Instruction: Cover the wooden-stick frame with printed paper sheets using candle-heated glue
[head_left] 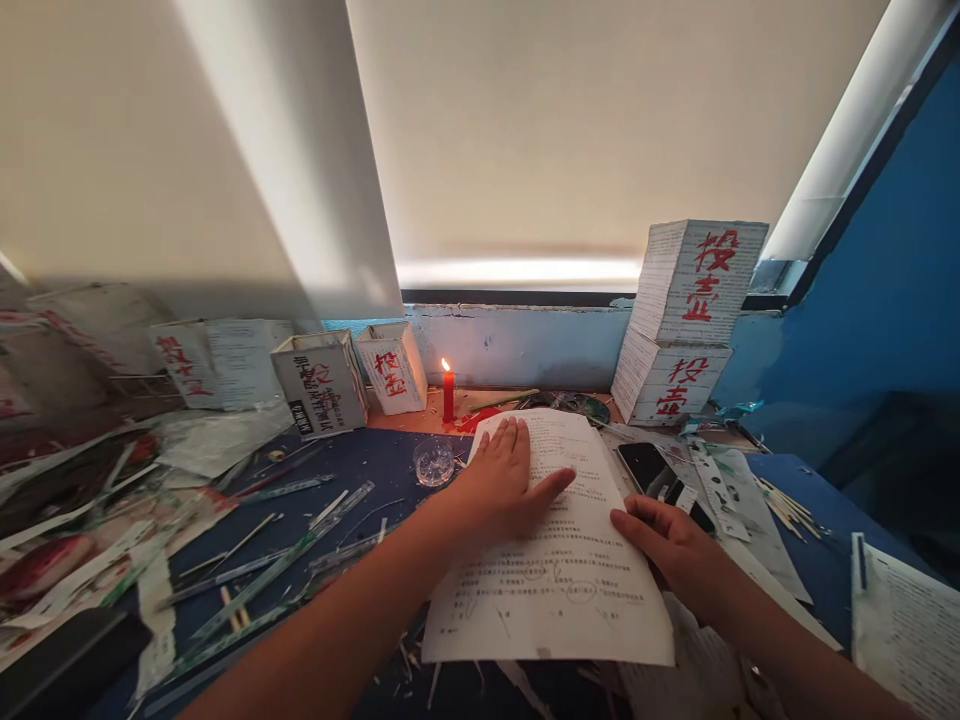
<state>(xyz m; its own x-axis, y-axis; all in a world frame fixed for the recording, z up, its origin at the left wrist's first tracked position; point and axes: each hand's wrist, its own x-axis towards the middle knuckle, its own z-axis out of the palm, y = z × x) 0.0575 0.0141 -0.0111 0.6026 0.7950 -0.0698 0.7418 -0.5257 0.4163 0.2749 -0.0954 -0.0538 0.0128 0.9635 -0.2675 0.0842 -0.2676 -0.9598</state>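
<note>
A printed sheet of paper [555,610] with pencilled marks lies in front of me, slightly curved. My left hand [506,480] rests flat on its upper part, fingers stretched and thumb spread to the right. At the right edge, my right hand [671,545] pinches the sheet with the thumb on top; its other fingers are partly hidden. Just beyond that hand lies a black phone [646,472]. A small clear round dish [433,464] sits left of the paper's top. Behind it a red candle [448,397] stands upright with a lit flame.
Paper boxes with red characters stand along the back: a grey one [319,390], a small one [392,370], and a stack of two [690,290] at right. Clear strips [285,570] and scraps litter the left. Cotton swabs [791,508] lie right. A blind [525,130] hangs behind.
</note>
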